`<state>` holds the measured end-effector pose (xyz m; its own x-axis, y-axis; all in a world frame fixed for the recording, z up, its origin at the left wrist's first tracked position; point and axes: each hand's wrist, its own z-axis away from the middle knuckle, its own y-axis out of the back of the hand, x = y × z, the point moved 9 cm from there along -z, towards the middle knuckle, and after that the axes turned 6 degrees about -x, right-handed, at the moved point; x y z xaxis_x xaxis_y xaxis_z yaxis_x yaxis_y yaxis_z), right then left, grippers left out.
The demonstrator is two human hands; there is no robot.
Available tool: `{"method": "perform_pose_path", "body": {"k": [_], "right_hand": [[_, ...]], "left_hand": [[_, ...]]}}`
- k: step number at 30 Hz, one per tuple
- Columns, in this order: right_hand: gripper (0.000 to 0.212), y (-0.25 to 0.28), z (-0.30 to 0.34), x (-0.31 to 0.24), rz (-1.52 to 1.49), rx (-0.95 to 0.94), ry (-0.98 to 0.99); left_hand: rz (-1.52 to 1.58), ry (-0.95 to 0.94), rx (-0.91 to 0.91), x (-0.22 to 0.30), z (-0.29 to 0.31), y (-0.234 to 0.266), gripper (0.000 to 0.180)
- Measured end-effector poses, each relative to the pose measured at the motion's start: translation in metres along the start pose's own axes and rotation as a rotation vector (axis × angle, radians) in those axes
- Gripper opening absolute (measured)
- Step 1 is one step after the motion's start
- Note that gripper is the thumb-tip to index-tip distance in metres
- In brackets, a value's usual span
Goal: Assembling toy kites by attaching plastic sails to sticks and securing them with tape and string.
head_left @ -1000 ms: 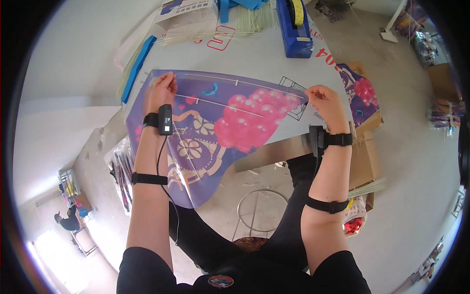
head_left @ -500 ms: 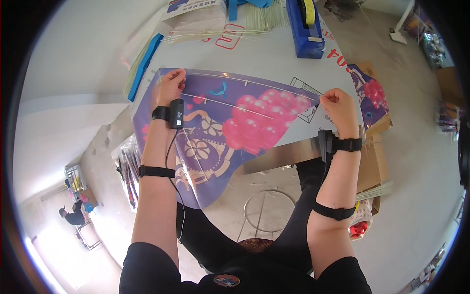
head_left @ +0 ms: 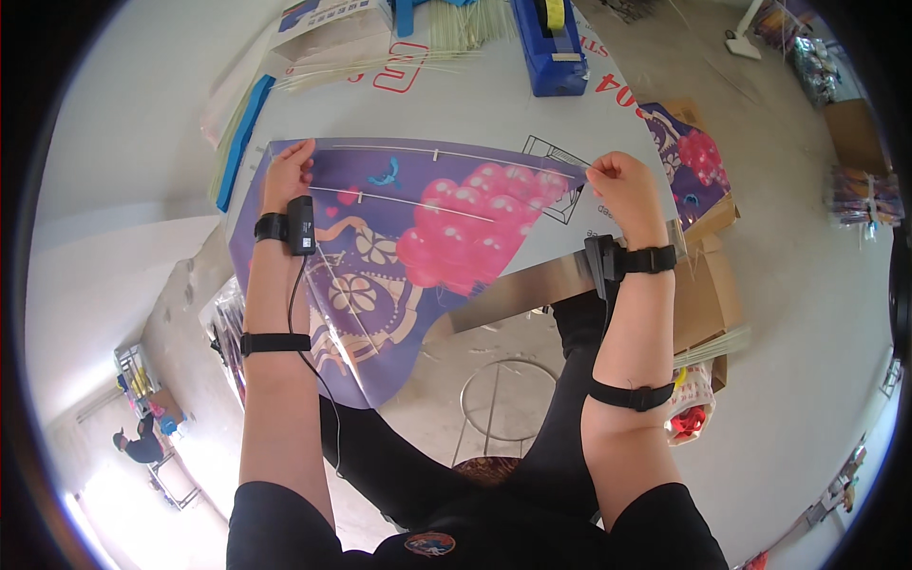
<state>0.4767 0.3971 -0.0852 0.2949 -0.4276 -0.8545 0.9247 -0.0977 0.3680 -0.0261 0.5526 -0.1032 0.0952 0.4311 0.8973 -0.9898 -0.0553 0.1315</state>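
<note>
A large purple printed sheet [head_left: 385,275] with pink balloons lies across the table's near edge, its lower part hanging over my left thigh. Thin white rods run along it; the upper rod [head_left: 503,162] follows the far edge, held by a small white tab. My left hand [head_left: 288,178] is closed at the sheet's far left corner, fingertips together on its edge. At the opposite end, my right hand [head_left: 622,193] pinches the narrow right tip between thumb and forefinger. What lies inside the left fingers is partly hidden.
A blue tape dispenser [head_left: 558,71] stands at the table's far side. Bundles of pale thin rods [head_left: 461,28], a box [head_left: 332,33] and a blue strip [head_left: 245,142] lie to the back and left. Cardboard boxes [head_left: 708,285] stand at right; a round metal stool frame [head_left: 508,408] is below.
The whole view has shifted, so table, sheet and hands appear further left. Both hands keep their places at the sheet's ends.
</note>
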Motion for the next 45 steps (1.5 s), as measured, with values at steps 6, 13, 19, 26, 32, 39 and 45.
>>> {"method": "perform_pose_path", "body": {"k": [6, 13, 19, 26, 32, 39, 45], "right_hand": [[0.006, -0.001, -0.002, -0.003, 0.082, 0.019, 0.047], [0.01, -0.008, -0.004, -0.005, 0.16, 0.036, 0.053], [0.016, -0.007, -0.004, -0.009, 0.19, 0.061, 0.049], [0.015, -0.005, -0.003, -0.012, 0.257, 0.114, 0.115], [0.014, -0.006, -0.007, -0.008, 0.253, 0.107, 0.118], [0.014, -0.005, -0.002, -0.016, 0.288, 0.118, 0.141], [0.018, -0.005, -0.004, -0.011, 0.259, 0.087, 0.046]], "left_hand": [[-0.172, -0.037, 0.01, 0.0, -0.007, 0.005, 0.029], [-0.538, -0.077, 0.061, 0.011, -0.005, 0.003, 0.027], [-0.54, -0.168, 0.057, 0.021, 0.008, -0.011, 0.029], [-0.548, -0.167, 0.133, 0.027, 0.014, -0.013, 0.024], [-0.561, -0.188, 0.138, 0.026, 0.011, -0.011, 0.024], [-0.513, -0.188, 0.132, 0.022, 0.009, -0.011, 0.024], [-0.484, -0.176, 0.117, 0.022, 0.011, -0.014, 0.024]]}}
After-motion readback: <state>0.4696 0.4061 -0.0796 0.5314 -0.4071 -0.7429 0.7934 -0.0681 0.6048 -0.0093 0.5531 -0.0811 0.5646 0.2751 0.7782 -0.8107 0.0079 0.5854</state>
